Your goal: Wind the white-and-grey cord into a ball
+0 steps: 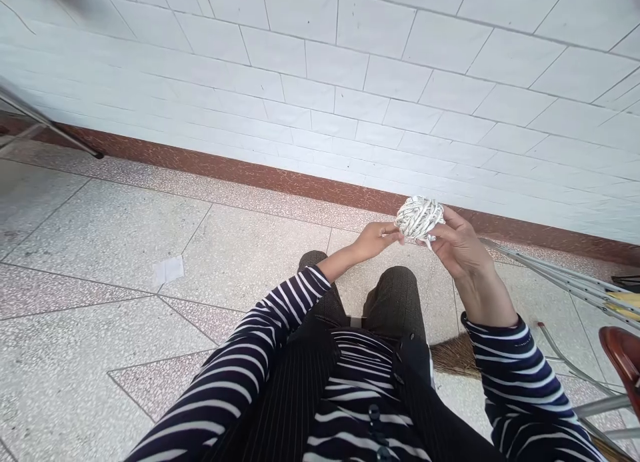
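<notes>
A ball of white cord (pixel 419 218) with dark flecks is held up in front of my knees, its strands wound round in many directions. My right hand (pixel 463 245) is closed round its right side, thumb in front and fingers behind. A short piece of cord hangs at the bottom of the ball by the right thumb. At the ball's left edge, my left hand (pixel 376 241) has its thumb and fingers pinched together against the cord. The fingertips there are partly hidden, and whether they grip a single strand does not show.
A white tiled wall (pixel 320 69) with a red-brown skirting (pixel 240 172) rises ahead. Crutches (pixel 545 265) lean at right near a red-brown chair part (pixel 620 359). A broom head (pixel 456 355) lies by my right leg, a white paper (pixel 169 271) on the floor, metal legs (pixel 55 125) far left.
</notes>
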The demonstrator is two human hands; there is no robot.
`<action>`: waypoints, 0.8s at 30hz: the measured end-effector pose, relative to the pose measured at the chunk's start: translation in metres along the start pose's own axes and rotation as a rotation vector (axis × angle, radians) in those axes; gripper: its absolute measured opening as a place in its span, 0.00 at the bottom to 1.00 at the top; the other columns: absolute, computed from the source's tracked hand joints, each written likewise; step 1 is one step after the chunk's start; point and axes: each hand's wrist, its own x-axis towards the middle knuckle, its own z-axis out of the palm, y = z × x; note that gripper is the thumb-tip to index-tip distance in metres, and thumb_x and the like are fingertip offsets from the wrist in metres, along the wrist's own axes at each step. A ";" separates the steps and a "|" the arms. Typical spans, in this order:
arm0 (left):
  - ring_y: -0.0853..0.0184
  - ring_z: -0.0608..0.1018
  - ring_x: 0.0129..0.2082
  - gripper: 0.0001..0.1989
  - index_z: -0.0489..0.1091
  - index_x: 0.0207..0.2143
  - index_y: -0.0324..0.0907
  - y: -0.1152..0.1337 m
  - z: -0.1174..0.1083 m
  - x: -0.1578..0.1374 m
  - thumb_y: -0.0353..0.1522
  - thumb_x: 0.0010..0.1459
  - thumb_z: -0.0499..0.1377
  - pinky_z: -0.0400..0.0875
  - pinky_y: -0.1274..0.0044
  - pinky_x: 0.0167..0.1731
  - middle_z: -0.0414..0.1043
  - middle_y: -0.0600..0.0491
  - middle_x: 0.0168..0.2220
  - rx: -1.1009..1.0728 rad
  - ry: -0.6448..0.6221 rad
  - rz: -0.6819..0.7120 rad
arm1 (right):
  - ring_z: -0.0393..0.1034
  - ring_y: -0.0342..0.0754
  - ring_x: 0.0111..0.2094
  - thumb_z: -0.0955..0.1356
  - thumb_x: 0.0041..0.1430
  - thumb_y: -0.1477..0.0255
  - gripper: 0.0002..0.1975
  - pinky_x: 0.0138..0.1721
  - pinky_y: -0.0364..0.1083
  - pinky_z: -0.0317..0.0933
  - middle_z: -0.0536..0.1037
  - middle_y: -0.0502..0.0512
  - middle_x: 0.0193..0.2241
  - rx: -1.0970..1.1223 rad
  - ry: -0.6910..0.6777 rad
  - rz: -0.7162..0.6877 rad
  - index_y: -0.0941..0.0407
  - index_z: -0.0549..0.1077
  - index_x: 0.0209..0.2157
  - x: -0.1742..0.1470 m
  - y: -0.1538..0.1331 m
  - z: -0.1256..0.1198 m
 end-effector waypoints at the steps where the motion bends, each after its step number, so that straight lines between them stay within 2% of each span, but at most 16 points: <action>1: 0.64 0.79 0.40 0.18 0.77 0.31 0.39 0.001 0.002 -0.003 0.42 0.64 0.55 0.69 0.74 0.47 0.80 0.50 0.38 0.018 -0.002 -0.009 | 0.74 0.48 0.33 0.78 0.37 0.74 0.25 0.26 0.46 0.68 0.81 0.51 0.41 -0.012 0.005 -0.005 0.51 0.80 0.42 0.001 0.000 0.000; 3: 0.65 0.79 0.39 0.18 0.75 0.27 0.39 -0.003 0.002 -0.012 0.39 0.65 0.53 0.68 0.75 0.45 0.80 0.51 0.37 0.057 -0.025 -0.029 | 0.73 0.47 0.31 0.78 0.36 0.74 0.24 0.24 0.44 0.66 0.81 0.52 0.40 -0.034 0.019 -0.011 0.52 0.80 0.41 0.002 0.000 -0.003; 5: 0.66 0.79 0.40 0.16 0.74 0.28 0.40 -0.013 0.003 -0.023 0.35 0.65 0.52 0.68 0.77 0.44 0.80 0.52 0.38 0.109 -0.062 -0.049 | 0.72 0.47 0.30 0.78 0.37 0.72 0.24 0.24 0.44 0.64 0.81 0.52 0.38 -0.056 0.041 -0.015 0.53 0.79 0.41 0.005 0.001 -0.007; 9: 0.67 0.78 0.35 0.13 0.75 0.34 0.41 -0.026 0.006 -0.045 0.31 0.63 0.51 0.68 0.77 0.41 0.79 0.54 0.33 0.228 -0.130 -0.100 | 0.71 0.46 0.31 0.78 0.34 0.72 0.27 0.24 0.43 0.63 0.80 0.51 0.36 -0.148 0.204 -0.099 0.54 0.77 0.42 0.022 0.017 -0.021; 12: 0.67 0.78 0.33 0.12 0.75 0.37 0.42 -0.019 0.008 -0.054 0.30 0.62 0.52 0.69 0.78 0.39 0.79 0.54 0.31 0.290 -0.193 -0.109 | 0.71 0.49 0.34 0.78 0.34 0.70 0.28 0.27 0.45 0.64 0.79 0.55 0.37 -0.359 0.307 -0.164 0.57 0.74 0.42 0.040 0.041 -0.029; 14: 0.68 0.77 0.31 0.11 0.75 0.36 0.42 -0.009 0.005 -0.055 0.30 0.62 0.52 0.69 0.77 0.42 0.78 0.55 0.30 0.389 -0.238 -0.058 | 0.72 0.53 0.39 0.77 0.36 0.69 0.27 0.33 0.49 0.67 0.78 0.58 0.41 -0.616 0.328 -0.188 0.58 0.74 0.43 0.049 0.060 -0.032; 16: 0.69 0.74 0.28 0.12 0.74 0.31 0.42 0.002 -0.001 -0.052 0.31 0.64 0.53 0.68 0.73 0.50 0.75 0.56 0.26 0.524 -0.271 0.024 | 0.70 0.58 0.45 0.75 0.39 0.69 0.28 0.43 0.55 0.67 0.77 0.62 0.45 -0.872 0.305 -0.221 0.59 0.74 0.46 0.054 0.079 -0.034; 18: 0.71 0.72 0.25 0.14 0.72 0.27 0.41 0.010 -0.011 -0.047 0.31 0.65 0.52 0.63 0.69 0.58 0.73 0.57 0.24 0.648 -0.276 0.087 | 0.68 0.61 0.48 0.73 0.41 0.70 0.28 0.48 0.58 0.64 0.75 0.64 0.48 -1.003 0.233 -0.235 0.59 0.73 0.48 0.054 0.096 -0.035; 21: 0.71 0.72 0.26 0.14 0.73 0.28 0.41 0.017 -0.029 -0.039 0.31 0.66 0.53 0.58 0.64 0.62 0.74 0.57 0.24 0.801 -0.236 0.123 | 0.69 0.59 0.46 0.72 0.41 0.71 0.27 0.48 0.57 0.63 0.75 0.63 0.48 -0.992 0.082 -0.198 0.57 0.73 0.48 0.048 0.117 -0.036; 24: 0.68 0.75 0.30 0.11 0.75 0.31 0.41 0.016 -0.040 -0.033 0.31 0.66 0.55 0.55 0.61 0.64 0.74 0.55 0.26 0.930 -0.240 0.213 | 0.70 0.56 0.42 0.72 0.38 0.74 0.24 0.47 0.54 0.63 0.77 0.58 0.43 -0.932 -0.064 -0.134 0.55 0.75 0.43 0.039 0.128 -0.035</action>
